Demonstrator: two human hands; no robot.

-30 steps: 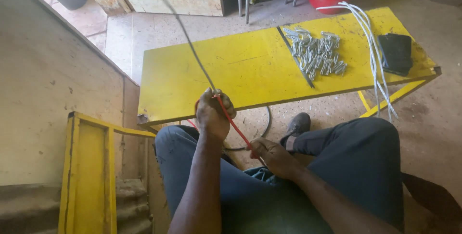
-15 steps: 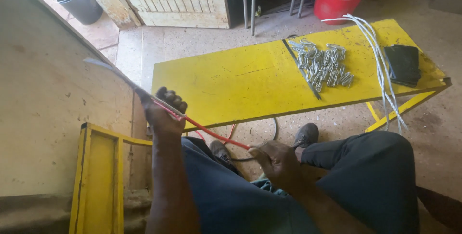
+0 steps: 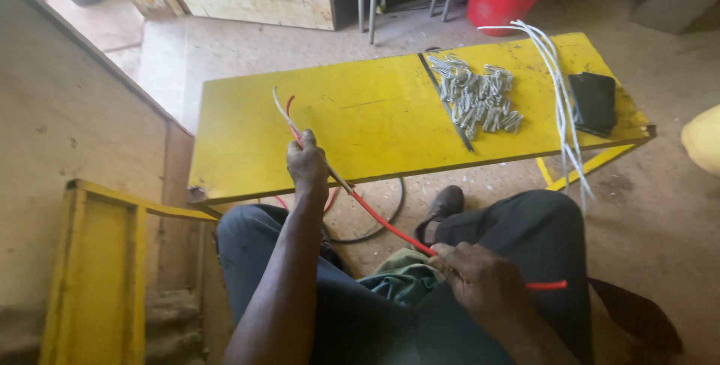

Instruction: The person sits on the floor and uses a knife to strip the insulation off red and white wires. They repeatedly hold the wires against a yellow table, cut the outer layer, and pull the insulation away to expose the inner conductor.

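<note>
Left hand (image 3: pixel 307 164) fisted round red-and-grey wires (image 3: pixel 379 220) above yellow board (image 3: pixel 375 121) | right hand (image 3: pixel 480 284) clenches them at lap | risk — loose ends whip or slip if grip slackens

I hold one red insulated cable (image 3: pixel 379 219) in both fists. It runs taut and straight on a diagonal from my left hand (image 3: pixel 308 164), raised over the near edge of the yellow board, down to my right hand (image 3: pixel 480 282) at my lap. Above my left fist its stripped red and pale cores fan out. A short red end juts beyond my right fist.
</note>
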